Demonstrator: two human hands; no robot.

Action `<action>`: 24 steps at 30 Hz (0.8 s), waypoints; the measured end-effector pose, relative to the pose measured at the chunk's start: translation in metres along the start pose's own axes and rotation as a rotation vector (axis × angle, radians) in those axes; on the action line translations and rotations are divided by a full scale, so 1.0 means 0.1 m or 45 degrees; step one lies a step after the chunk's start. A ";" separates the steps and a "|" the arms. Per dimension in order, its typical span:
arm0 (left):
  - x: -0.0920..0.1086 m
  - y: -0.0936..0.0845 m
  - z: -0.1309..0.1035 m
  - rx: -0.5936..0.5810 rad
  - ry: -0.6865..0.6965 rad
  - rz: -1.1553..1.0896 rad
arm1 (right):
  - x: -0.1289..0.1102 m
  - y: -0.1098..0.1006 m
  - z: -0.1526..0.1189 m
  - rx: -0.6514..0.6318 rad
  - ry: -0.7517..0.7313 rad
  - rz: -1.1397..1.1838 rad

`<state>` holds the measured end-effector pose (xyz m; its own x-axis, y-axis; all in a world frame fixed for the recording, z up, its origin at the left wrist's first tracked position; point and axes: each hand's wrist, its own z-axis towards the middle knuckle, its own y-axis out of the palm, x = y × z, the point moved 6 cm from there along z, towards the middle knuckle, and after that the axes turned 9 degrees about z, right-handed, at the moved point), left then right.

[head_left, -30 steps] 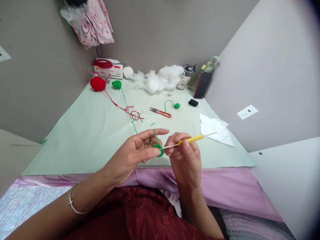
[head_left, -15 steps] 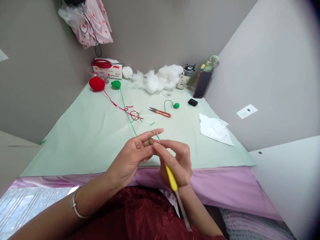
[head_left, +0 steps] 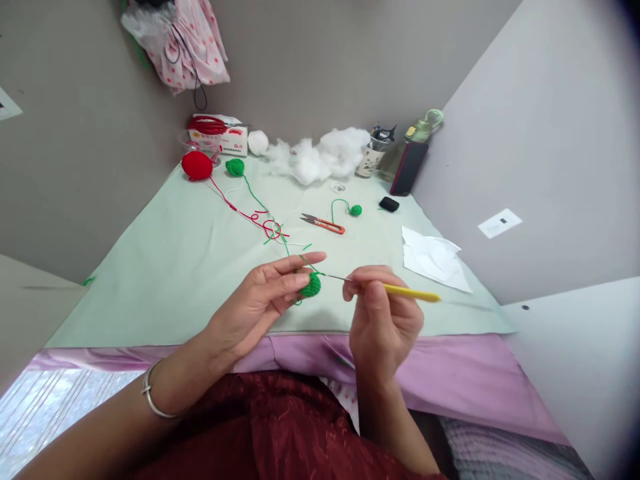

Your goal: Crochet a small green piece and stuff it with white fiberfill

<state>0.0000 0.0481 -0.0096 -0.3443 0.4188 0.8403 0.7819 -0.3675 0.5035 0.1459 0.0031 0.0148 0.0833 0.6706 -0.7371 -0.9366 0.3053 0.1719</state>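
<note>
Between the thumb and fingers of my left hand (head_left: pixel 260 293) is a small green crocheted piece (head_left: pixel 311 285), rounded in shape. Green yarn (head_left: pixel 289 249) runs over my raised left index finger and back to a green yarn ball (head_left: pixel 235 167). My right hand (head_left: pixel 385 320) grips a crochet hook with a yellow handle (head_left: pixel 413 293). Its thin metal shaft points left, and its tip meets a loop of green yarn just right of the piece.
Orange-handled thread snips (head_left: pixel 323 223) lie mid-table near a small green crocheted ball (head_left: pixel 355 211). A red yarn ball (head_left: pixel 197 165), white stuffing (head_left: pixel 315 157) and a pen cup (head_left: pixel 373 158) stand at the back. White paper (head_left: pixel 433 259) lies at right, beyond a black object (head_left: pixel 389 204).
My right hand has moved right, away from the left, and the hook has swung from steeply slanted to nearly level. The green crocheted piece now shows in my left fingers.
</note>
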 end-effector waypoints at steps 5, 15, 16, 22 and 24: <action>0.03 0.00 -0.04 -0.039 0.174 0.242 | 0.08 0.06 0.02 -0.114 0.197 0.118; 0.04 -0.07 -0.07 0.005 0.176 0.485 | 0.19 0.04 0.07 -0.049 0.417 0.418; 0.04 -0.07 -0.07 0.007 0.180 0.504 | 0.18 0.05 0.08 -0.058 0.422 0.434; 0.10 -0.07 -0.09 0.049 0.224 0.651 | 0.12 0.03 0.06 -0.168 0.379 0.377; 0.12 -0.06 -0.10 0.066 0.254 0.695 | 0.08 0.02 0.06 -0.199 0.329 0.291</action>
<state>-0.0144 0.0474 -0.0004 0.0281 0.0136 0.9995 0.8963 -0.4430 -0.0192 0.1469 0.0130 0.0125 -0.2037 0.5104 -0.8355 -0.9634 0.0473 0.2638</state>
